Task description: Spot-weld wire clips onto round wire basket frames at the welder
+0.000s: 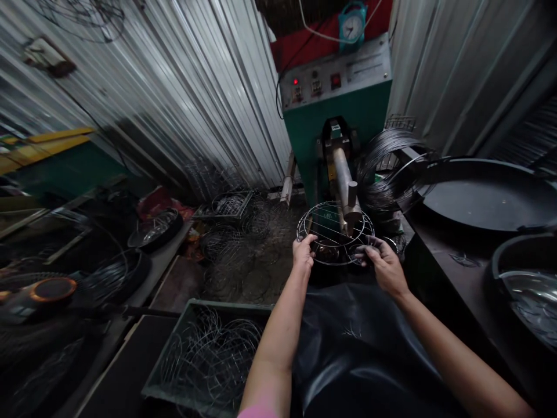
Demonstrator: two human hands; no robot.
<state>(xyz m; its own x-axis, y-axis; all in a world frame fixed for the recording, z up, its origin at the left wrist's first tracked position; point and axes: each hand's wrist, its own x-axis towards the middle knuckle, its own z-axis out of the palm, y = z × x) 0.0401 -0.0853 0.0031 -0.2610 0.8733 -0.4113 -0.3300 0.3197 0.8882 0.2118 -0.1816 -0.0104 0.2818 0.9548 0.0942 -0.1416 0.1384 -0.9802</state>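
Note:
A round wire grille point(324, 225) with straight cross wires lies flat under the metal arm point(346, 180) of a green welding machine point(337, 110). My left hand point(303, 252) grips the grille's near left rim. My right hand point(383, 264) holds its near right rim, fingers curled over the wire. The arm's tip presses down near the grille's right side.
A green crate point(195, 322) of loose wire rings sits at lower left. Finished wire grilles point(230, 232) are piled on the floor. Coils of wire point(387, 168) hang right of the machine. Large dark pans point(487, 194) rest on the right bench. Corrugated metal walls stand behind.

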